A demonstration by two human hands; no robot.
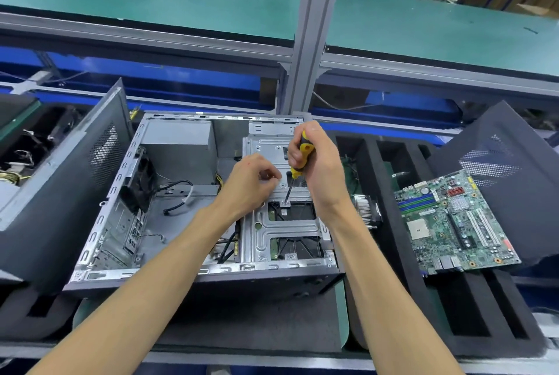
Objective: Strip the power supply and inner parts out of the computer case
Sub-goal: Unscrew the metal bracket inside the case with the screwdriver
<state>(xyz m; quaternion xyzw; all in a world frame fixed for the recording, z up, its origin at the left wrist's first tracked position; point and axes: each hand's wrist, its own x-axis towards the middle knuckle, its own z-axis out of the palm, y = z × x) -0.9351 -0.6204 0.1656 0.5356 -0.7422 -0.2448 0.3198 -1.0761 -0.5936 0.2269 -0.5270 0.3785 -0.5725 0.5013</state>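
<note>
At the far left a dark side panel [60, 181] leans tilted against the left flank of the computer case [199, 279], which lies open on its side on the bench [248, 326]. Inside the case, at the upper left, sits the grey power supply [178, 150], in its corner against the rear wall. Below it a black fan [140, 181] is mounted on the rear wall, and loose black cables [178, 193] trail across the bare case floor.

The left hand [248, 184] reaches in over the middle of the case, its grip closed with fingertips pinched together over the silver drive cage [284, 232]; whether it holds something small cannot be told. Just to its right the right hand [317, 162] has its grip wrapped around the yellow-and-black handle of a screwdriver [298, 162], which stands nearly upright. The screwdriver's tip meets a screw tab [285, 202] on the drive cage. Through the cage's openings a drive's dark underside shows.

To the right of the case, dark foam trays [402, 223] with long slots lie on the bench, with a finned heatsink [367, 208] between the case and the trays. Farther right a green motherboard [453, 223] rests face up, tilted, on another dark side panel [508, 162].
</note>
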